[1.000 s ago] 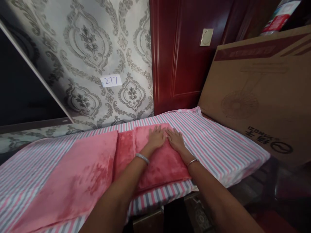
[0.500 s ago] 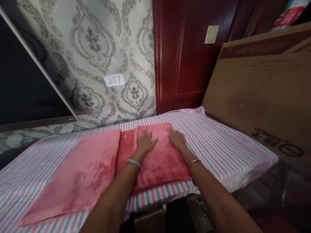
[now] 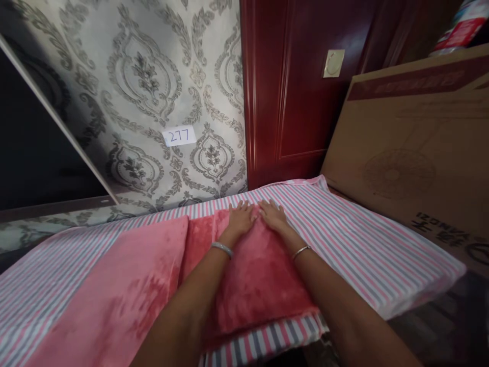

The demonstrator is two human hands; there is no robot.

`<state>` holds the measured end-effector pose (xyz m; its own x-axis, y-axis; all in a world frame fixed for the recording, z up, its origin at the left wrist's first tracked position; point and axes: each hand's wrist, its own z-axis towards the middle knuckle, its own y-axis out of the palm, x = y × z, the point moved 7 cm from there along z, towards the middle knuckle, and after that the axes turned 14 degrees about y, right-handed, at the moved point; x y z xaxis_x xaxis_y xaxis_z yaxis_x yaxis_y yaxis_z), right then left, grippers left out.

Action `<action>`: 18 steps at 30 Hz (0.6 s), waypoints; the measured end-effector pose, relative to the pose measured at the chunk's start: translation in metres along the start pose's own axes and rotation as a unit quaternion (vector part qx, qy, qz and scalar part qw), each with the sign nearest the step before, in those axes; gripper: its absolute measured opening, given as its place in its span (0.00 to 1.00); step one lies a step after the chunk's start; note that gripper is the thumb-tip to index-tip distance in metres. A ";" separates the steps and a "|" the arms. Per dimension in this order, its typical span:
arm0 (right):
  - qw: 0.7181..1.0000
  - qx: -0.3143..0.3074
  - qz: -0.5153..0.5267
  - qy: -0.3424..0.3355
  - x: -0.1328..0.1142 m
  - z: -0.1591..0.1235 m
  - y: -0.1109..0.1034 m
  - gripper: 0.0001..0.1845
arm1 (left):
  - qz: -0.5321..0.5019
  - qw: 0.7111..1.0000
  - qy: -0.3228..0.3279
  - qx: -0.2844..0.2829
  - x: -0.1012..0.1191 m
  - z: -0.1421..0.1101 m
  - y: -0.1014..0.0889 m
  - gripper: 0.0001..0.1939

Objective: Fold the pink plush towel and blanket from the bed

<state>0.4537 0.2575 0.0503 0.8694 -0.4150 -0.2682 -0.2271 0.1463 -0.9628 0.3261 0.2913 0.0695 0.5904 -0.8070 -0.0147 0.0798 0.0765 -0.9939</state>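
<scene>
A plush pink-red fabric piece (image 3: 263, 285), partly folded, lies across a striped cloth. Its right part is folded over into a raised panel, and a wide flat panel (image 3: 133, 275) spreads to the left. My left hand (image 3: 241, 219) lies flat near the far edge of the right panel, fingers spread. Beside it my right hand (image 3: 273, 216) rests at the same far edge, fingers stretched out and palm down. A small gap separates the two hands. Neither one grips the fabric.
Pink, grey and white stripes mark the cloth (image 3: 344, 244) on the table. A large cardboard box (image 3: 405, 132) stands at the right, with a bottle (image 3: 462, 28) above it. A dark screen (image 3: 38, 137) is at the left. Behind are patterned wallpaper and a red wooden panel (image 3: 286, 92).
Both hands have slid toward the far edge of the right panel and closer together. The view has tilted slightly upward.
</scene>
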 end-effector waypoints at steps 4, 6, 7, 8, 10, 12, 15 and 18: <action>1.000 -0.010 -0.010 -0.006 -0.005 -0.003 0.026 0.29 | 0.000 0.998 -0.057 0.006 -0.013 -0.003 0.023 0.32; 1.000 -0.006 -0.011 -0.009 -0.003 -0.004 0.031 0.29 | 0.011 0.996 -0.077 0.041 -0.015 -0.009 0.024 0.34; 1.000 -0.006 -0.010 -0.009 -0.002 -0.004 0.032 0.29 | 0.018 0.995 -0.085 0.056 -0.015 -0.011 0.023 0.34; 1.000 -0.009 -0.009 -0.009 0.000 -0.004 0.032 0.29 | 0.024 0.993 -0.096 0.067 -0.016 -0.013 0.022 0.34; 1.000 -0.014 -0.006 -0.005 0.001 -0.002 0.031 0.29 | 0.037 0.990 -0.120 0.072 -0.019 -0.016 0.018 0.35; 1.000 -0.018 -0.003 -0.005 0.002 -0.002 0.031 0.29 | 0.039 0.988 -0.140 0.051 -0.027 -0.021 0.016 0.36; 1.000 -0.019 0.003 -0.005 0.002 -0.004 0.030 0.29 | 0.028 0.988 -0.154 0.003 -0.043 -0.037 0.014 0.36; 1.000 -0.027 0.014 -0.002 0.000 -0.005 0.026 0.29 | 0.048 0.983 -0.180 -0.004 -0.056 -0.062 0.000 0.36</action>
<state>0.4461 0.2566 0.0253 0.8640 -0.4075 -0.2958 -0.2756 0.1089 -0.9551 0.2435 0.3001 0.0635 0.8403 -0.5374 -0.0707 0.0040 0.1364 -0.9906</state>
